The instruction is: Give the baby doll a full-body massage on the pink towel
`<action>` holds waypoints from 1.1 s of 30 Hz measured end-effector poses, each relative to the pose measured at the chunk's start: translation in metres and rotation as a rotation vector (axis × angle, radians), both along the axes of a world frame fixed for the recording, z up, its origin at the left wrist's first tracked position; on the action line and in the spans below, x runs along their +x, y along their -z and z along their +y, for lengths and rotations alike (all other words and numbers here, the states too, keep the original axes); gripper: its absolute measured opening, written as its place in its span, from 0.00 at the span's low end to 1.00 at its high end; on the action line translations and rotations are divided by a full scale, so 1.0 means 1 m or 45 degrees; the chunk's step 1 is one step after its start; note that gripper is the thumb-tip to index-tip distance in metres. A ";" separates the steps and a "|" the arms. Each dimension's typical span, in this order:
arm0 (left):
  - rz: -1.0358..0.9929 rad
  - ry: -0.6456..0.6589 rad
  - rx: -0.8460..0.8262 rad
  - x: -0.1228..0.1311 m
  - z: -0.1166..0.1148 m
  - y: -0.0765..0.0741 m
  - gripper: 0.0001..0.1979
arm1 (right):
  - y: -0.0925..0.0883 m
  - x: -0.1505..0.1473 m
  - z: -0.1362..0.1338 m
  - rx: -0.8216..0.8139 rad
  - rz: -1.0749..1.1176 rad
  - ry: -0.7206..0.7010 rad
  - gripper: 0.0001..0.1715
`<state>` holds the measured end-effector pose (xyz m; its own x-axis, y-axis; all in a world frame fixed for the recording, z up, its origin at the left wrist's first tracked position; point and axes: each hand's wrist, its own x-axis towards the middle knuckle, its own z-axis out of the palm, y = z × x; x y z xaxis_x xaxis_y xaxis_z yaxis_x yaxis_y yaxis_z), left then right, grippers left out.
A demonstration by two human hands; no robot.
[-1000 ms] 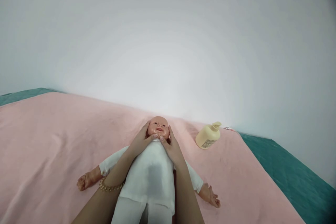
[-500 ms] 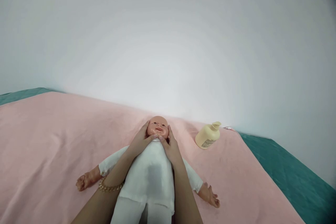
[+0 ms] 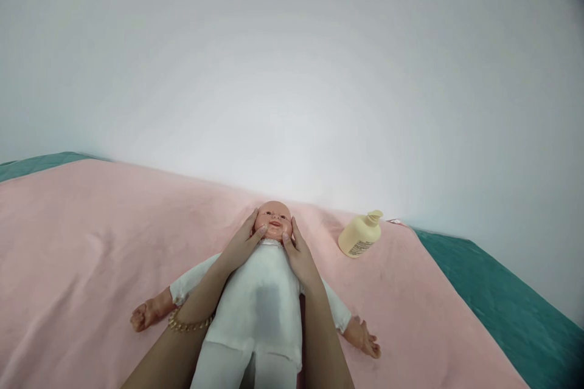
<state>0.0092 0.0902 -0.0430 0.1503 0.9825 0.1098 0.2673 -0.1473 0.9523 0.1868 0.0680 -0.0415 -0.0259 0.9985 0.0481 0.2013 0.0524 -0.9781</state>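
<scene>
Left hand [image 3: 239, 247], right hand [image 3: 298, 257] cup doll [image 3: 258, 304]; bottle [image 3: 359, 236] contents unseen.

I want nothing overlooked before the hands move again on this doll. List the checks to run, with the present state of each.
1. Left hand lies open against the cheek of the doll, thumb near the chin: ok.
2. Right hand lies against the other cheek in the same way: ok.
3. Doll lies face up, flat on the pink blanket: ok.
4. Doll's arms are spread to the sides, outside both forearms: ok.
5. Bracelet on the left wrist sits close to the doll's sleeve; whether it catches the cloth: cannot tell.
6. Bottle is apart from the doll, near the wall; whether its pump is shut: cannot tell.
</scene>
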 end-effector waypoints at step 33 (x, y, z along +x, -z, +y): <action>-0.175 -0.003 0.050 0.003 0.015 0.030 0.46 | 0.000 -0.010 -0.001 0.021 0.073 0.056 0.59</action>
